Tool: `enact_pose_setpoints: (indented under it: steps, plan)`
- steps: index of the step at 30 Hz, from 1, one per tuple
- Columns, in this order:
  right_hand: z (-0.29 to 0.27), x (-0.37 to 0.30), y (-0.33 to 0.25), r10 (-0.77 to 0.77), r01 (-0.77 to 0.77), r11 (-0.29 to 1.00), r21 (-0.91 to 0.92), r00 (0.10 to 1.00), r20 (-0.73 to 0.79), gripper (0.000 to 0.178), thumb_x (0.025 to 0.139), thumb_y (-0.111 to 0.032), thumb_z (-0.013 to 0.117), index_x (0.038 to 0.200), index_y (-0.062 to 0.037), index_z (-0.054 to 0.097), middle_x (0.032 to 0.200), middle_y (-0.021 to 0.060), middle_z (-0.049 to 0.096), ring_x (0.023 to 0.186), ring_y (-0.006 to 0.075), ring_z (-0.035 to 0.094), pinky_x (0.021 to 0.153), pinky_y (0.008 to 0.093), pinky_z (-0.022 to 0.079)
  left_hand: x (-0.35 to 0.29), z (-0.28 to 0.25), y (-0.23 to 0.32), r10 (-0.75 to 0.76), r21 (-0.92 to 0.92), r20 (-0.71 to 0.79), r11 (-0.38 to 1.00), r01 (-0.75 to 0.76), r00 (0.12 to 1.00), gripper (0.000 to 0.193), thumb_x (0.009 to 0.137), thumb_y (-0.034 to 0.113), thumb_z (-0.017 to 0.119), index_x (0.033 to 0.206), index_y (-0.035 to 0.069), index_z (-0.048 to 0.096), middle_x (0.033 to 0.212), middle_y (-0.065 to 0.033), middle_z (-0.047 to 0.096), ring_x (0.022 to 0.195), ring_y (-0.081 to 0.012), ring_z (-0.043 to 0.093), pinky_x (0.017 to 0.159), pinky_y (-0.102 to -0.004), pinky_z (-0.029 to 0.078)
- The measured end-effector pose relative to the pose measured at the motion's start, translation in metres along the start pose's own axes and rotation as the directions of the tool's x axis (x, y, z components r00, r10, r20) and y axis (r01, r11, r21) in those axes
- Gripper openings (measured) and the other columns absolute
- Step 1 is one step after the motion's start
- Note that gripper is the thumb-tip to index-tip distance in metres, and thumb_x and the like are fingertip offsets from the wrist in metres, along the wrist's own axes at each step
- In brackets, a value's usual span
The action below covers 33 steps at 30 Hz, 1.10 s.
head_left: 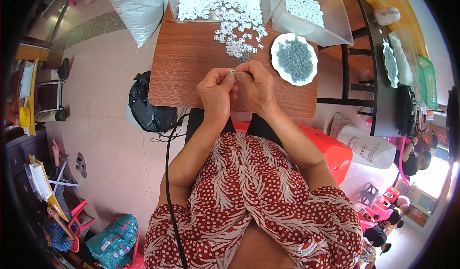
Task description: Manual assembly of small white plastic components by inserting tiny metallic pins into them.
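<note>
My left hand [215, 94] is closed, with thumb and forefinger pinching a small white plastic piece [233, 72]. Right beside it, the fingers of my right hand [258, 87] are pressed together in a pinch, tips close to the piece. Whatever those fingertips hold is too small and covered to make out. Just beyond both hands lies a loose heap of similar white pieces [235, 41], with a few thin grey metal pins [243, 57] at its near edge. A white scalloped plate [275, 60] heaped with grey pins [294, 58] stands to the right of my right hand.
Brown tabletop [175, 72] bears everything. Two clear plastic bins [335, 24] with white pieces stand at its far side. A white sack [136, 10] is at far left, a black backpack [146, 103] left of the table. A black cable [168, 182] hangs along my body. Other people sit around.
</note>
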State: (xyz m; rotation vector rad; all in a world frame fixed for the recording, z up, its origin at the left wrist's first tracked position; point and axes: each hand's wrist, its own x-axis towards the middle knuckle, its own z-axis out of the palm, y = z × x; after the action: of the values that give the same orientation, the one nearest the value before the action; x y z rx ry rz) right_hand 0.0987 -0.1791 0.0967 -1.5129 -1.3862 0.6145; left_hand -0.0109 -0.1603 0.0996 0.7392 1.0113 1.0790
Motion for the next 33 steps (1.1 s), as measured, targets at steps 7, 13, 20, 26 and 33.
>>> enact_pose_setpoints:
  steps: [7, 13, 20, 26, 33]
  plan:
    - [-0.004, 0.004, -0.008, 0.214, -0.241, 0.910, 0.338, 0.970, 0.115, 0.011, 0.077, 0.005, 0.058, 0.088, 0.0007, 0.060, 0.079, 0.0023, 0.060, 0.073, 0.0074, 0.056, 0.065, 0.0214, 0.046, 0.005, -0.002, -0.003, 0.014, -0.084, -0.001, 0.996, -0.014, 1.000, 0.005, 0.085, 0.000, 0.055, 0.086, -0.001, 0.060, 0.070, -0.0026, 0.058, 0.055, -0.0072, 0.052, 0.045, -0.0188, 0.041]
    - [0.000, -0.001, 0.009, 0.197, -0.200, 0.943, 0.266, 0.980, 0.041, 0.006, 0.079, 0.003, 0.058, 0.085, 0.0024, 0.057, 0.075, 0.0065, 0.061, 0.066, 0.0088, 0.056, 0.058, 0.0229, 0.046, 0.003, -0.001, -0.007, -0.004, -0.036, -0.004, 0.999, 0.004, 1.000, 0.006, 0.084, 0.000, 0.056, 0.088, -0.002, 0.060, 0.071, -0.0035, 0.059, 0.056, -0.0085, 0.053, 0.046, -0.0202, 0.042]
    - [0.011, -0.006, 0.013, 0.160, -0.152, 0.973, 0.172, 0.986, -0.037, 0.002, 0.079, 0.002, 0.057, 0.080, 0.0014, 0.056, 0.072, 0.0056, 0.057, 0.066, 0.0114, 0.054, 0.059, 0.0251, 0.044, 0.000, 0.000, -0.018, 0.061, 0.085, -0.051, 0.995, -0.057, 0.997, 0.005, 0.084, 0.000, 0.056, 0.082, 0.000, 0.061, 0.068, -0.0004, 0.057, 0.055, -0.0053, 0.050, 0.045, -0.0184, 0.040]
    - [0.016, -0.008, 0.028, 0.094, -0.094, 0.995, 0.025, 0.995, -0.017, 0.003, 0.081, 0.000, 0.056, 0.083, 0.0015, 0.058, 0.071, 0.0047, 0.057, 0.067, 0.0091, 0.053, 0.060, 0.0232, 0.043, 0.006, -0.008, -0.026, -0.037, 0.100, -0.075, 0.994, 0.045, 0.996, 0.005, 0.083, 0.000, 0.056, 0.085, -0.001, 0.061, 0.069, -0.0015, 0.058, 0.056, -0.0064, 0.052, 0.045, -0.0192, 0.041]
    - [0.008, -0.004, 0.025, 0.305, -0.329, 0.890, 0.316, 0.944, 0.122, 0.009, 0.085, -0.004, 0.054, 0.088, 0.0011, 0.060, 0.077, 0.0011, 0.059, 0.070, 0.0057, 0.052, 0.062, 0.0209, 0.044, 0.013, -0.013, -0.020, -0.089, 0.025, -0.049, 0.996, 0.091, 0.995, 0.008, 0.084, 0.001, 0.055, 0.090, -0.003, 0.061, 0.072, -0.0062, 0.061, 0.058, -0.0110, 0.055, 0.047, -0.0222, 0.044]
